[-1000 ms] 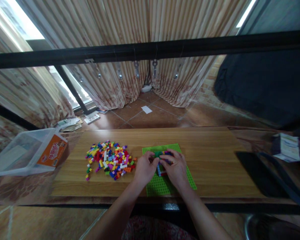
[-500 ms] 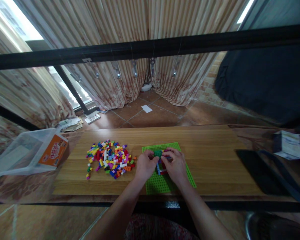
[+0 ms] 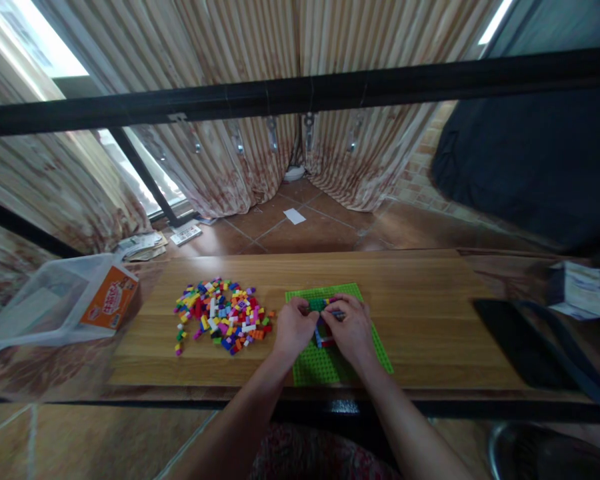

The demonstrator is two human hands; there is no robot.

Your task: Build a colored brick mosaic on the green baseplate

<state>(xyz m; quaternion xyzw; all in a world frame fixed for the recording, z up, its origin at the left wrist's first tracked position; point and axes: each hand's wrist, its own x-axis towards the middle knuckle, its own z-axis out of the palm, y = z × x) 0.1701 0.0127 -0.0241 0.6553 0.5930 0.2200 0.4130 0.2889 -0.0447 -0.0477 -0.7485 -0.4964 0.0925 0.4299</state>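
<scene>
A bright green studded baseplate [image 3: 315,370] lies on the wooden board, with both hands over its upper half. Between them stands a small toy-brick structure [image 3: 325,341] in blue, red, white and other colours, partly covered by the fingers. My left hand [image 3: 296,328] is closed at the structure's left side, thumb and fingers bent inward. From the right, my right hand [image 3: 349,327] reaches over it with fingertips pinched together. Whatever small piece the fingertips grip is hidden. To the left of the hands spreads a loose pile of coloured toy bricks [image 3: 225,317].
The wooden board [image 3: 430,320] rests on a low table. A clear plastic bin [image 3: 55,300] with an orange label is at the left. On the right lie a dark flat pad with a strap [image 3: 520,340] and a carton [image 3: 575,290]. A black bar [image 3: 280,97] crosses beyond the board.
The view has shifted very slightly. Both hands stay at the brick structure with only small finger movements.
</scene>
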